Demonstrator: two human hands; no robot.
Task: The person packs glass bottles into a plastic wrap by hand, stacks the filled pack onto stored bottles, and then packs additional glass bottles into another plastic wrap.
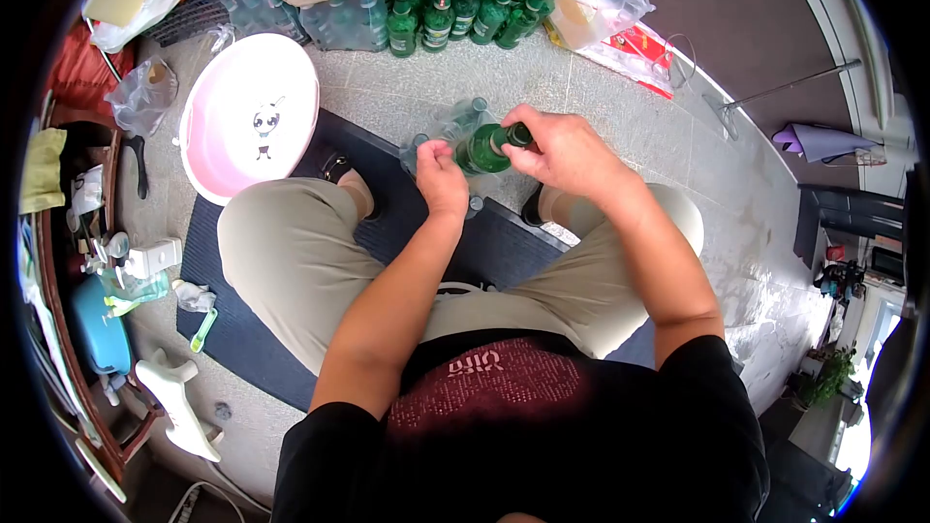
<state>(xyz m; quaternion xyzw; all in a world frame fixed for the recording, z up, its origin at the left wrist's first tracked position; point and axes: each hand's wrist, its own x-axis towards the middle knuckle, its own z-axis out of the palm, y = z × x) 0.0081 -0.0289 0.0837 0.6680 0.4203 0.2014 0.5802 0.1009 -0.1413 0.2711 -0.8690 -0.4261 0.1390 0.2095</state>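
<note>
My right hand [560, 147] is closed around the neck of a green glass bottle [481, 150], which tilts between my knees. Beside the bottle's lower end, my left hand [441, 177] has its fingers curled together. Whatever those fingers hold, if anything, is hidden. Several clear bottles [462, 116] are grouped on the floor just beyond and under my hands, partly covered by them.
A pink basin [218, 136] with a cartoon figure lies to the left. Several green bottles [438, 19] stand at the back, beside shrink-wrapped clear bottles [344, 24]. A dark mat [252, 300] lies beneath me. Plastic bags [601, 12] sit back right; a cluttered shelf [87, 329] is left.
</note>
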